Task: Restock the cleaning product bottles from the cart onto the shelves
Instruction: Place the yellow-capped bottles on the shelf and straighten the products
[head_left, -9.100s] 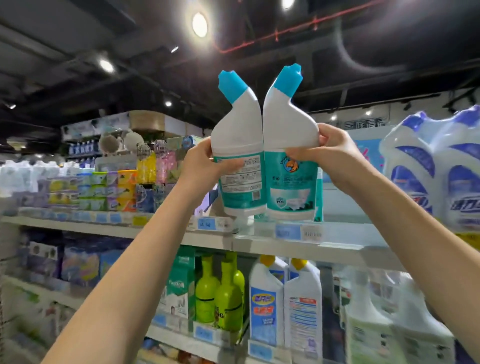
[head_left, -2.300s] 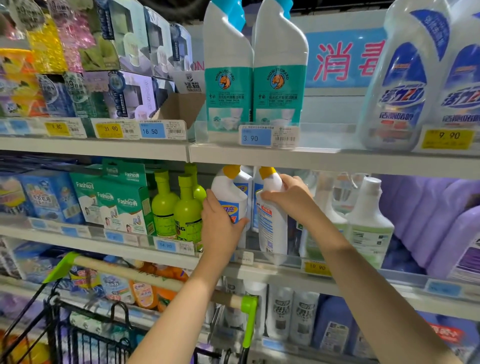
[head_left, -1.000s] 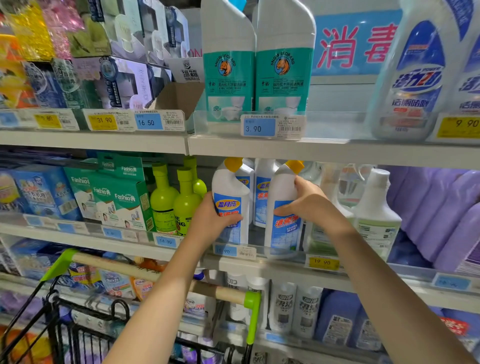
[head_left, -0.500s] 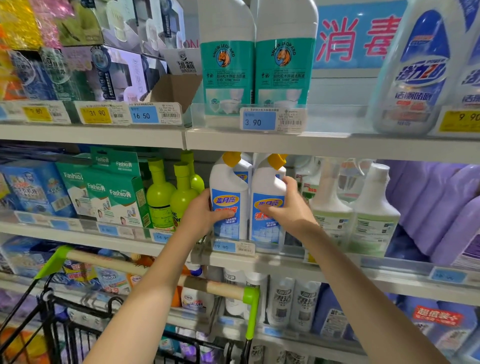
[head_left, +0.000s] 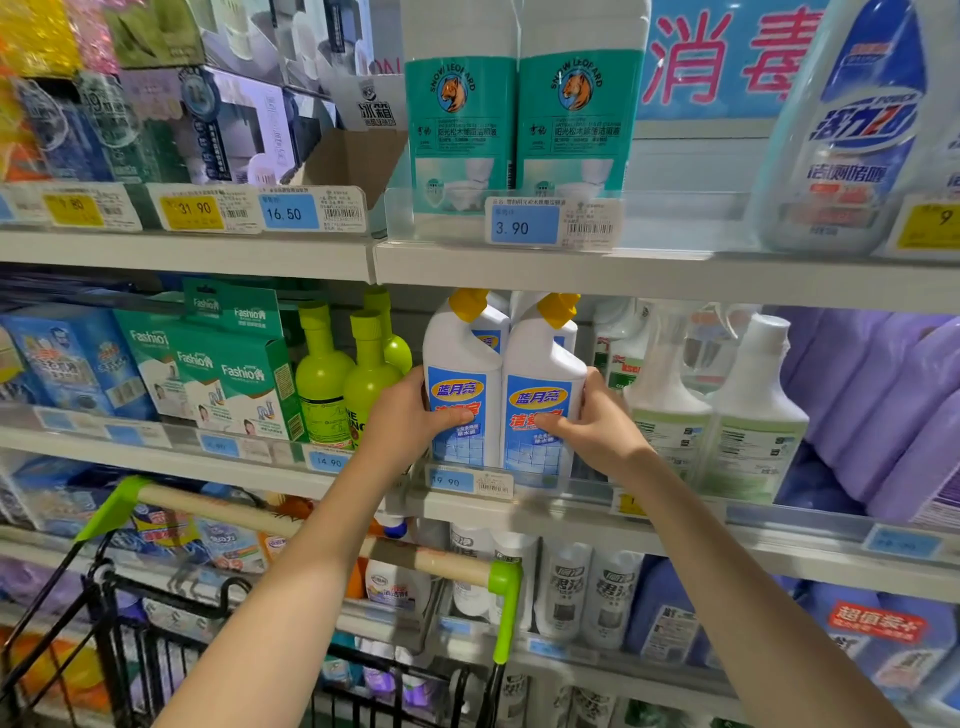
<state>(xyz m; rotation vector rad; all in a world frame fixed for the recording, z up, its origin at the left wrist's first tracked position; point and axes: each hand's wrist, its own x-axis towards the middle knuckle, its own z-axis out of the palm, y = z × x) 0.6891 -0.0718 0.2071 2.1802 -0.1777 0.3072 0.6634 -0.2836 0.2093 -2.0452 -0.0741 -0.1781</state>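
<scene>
The left hand (head_left: 408, 415) grips the left bottle (head_left: 457, 358), the right hand (head_left: 597, 428) the right bottle (head_left: 543, 364), thumbs across their blue labels. Both white, yellow-capped bottles stand upright, touching, on the middle shelf (head_left: 675, 525).

left hand (head_left: 410, 415) grips left bottle (head_left: 457, 384) | right hand (head_left: 597, 426) grips right bottle (head_left: 540, 395) | upright, touching, middle shelf (head_left: 675, 525)

Two arms in shot, and both are bare all the way. The left forearm (head_left: 291, 587) and the right forearm (head_left: 737, 587) run uncovered from the bottom edge of the picture up to the wrists. They're slim, smooth forearms, narrowing toward each wrist. The left hand (head_left: 410, 415) is bare, and the right hand (head_left: 597, 426) is bare too. On each hand the thumb shows clearest, while the other fingers are mostly hidden from this camera. The nails are too small to make out.
</scene>
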